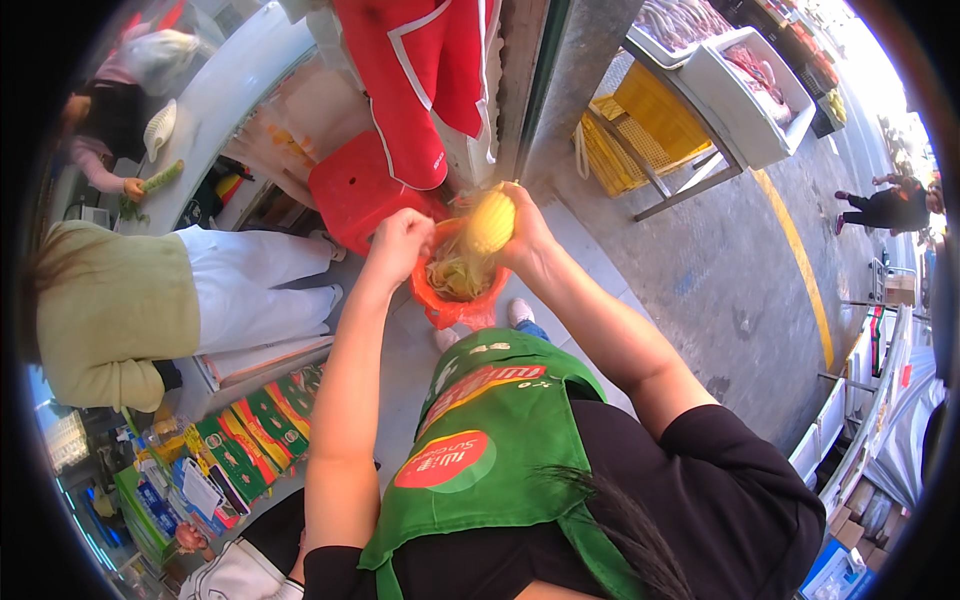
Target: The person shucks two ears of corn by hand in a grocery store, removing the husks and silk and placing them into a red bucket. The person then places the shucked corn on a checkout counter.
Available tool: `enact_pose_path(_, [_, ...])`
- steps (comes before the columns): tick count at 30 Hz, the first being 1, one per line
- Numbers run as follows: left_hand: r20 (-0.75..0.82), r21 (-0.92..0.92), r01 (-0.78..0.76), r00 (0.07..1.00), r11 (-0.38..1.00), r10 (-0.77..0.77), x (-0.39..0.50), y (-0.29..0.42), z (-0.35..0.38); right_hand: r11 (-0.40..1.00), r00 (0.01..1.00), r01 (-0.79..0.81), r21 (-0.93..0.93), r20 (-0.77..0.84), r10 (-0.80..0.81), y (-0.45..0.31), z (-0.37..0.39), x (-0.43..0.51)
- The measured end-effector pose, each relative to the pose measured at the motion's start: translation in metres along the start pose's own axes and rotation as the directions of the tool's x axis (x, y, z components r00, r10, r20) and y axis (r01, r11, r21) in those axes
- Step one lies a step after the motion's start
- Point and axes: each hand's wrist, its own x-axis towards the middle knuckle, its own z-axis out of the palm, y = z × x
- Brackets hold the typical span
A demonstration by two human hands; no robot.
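Observation:
A peeled yellow ear of corn (491, 221) is gripped in my right hand (531, 231), blurred at its near end. My left hand (400, 246) is beside it, fingers curled together. I see nothing clear between those fingers, and their tips are blurred. Below both hands stands a bin lined with an orange-red plastic bag (448, 309). Pale corn husks (459, 276) lie inside it. The ear is above the bin's right side and hides part of the rim.
Behind the bin is a red plastic stool (356, 191), with red cloth (420, 135) hanging above. A person in white trousers (255, 289) stands at left; another at the counter (247, 56) holds a green vegetable (161, 176). Yellow crates (645, 124) sit under a seafood stand at right.

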Motion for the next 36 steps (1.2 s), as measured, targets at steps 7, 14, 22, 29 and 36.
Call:
enact_pose_path(7, [-0.08,0.23,-0.096,0.99,0.968,0.118,-0.029,0.022,0.027,0.991,0.999,0.043,0.126,-0.031,-0.04,-0.008,-0.002,0.01])
enact_pose_path(14, [-0.19,0.489,-0.036,0.971,0.872,0.146,-0.034,0.039,0.042,0.99,0.981,0.121,-0.074,0.162,-0.108,0.02,0.006,0.021])
enact_pose_path(22, [0.178,0.836,-0.468,0.727,0.289,0.663,-0.06,0.068,-0.011,0.984,0.92,-0.167,-0.062,0.349,0.178,0.018,0.045,-0.009])
enact_pose_path(29, [0.151,0.634,-0.629,0.672,0.45,0.725,-0.028,0.075,-0.035,0.977,0.841,-0.149,-0.154,0.499,0.207,0.006,0.06,-0.018])
enact_pose_path(36, [0.038,0.461,-0.194,0.979,0.866,0.199,-0.007,-0.01,-0.034,0.938,0.767,-0.219,-0.268,0.547,0.336,0.006,0.038,-0.017])
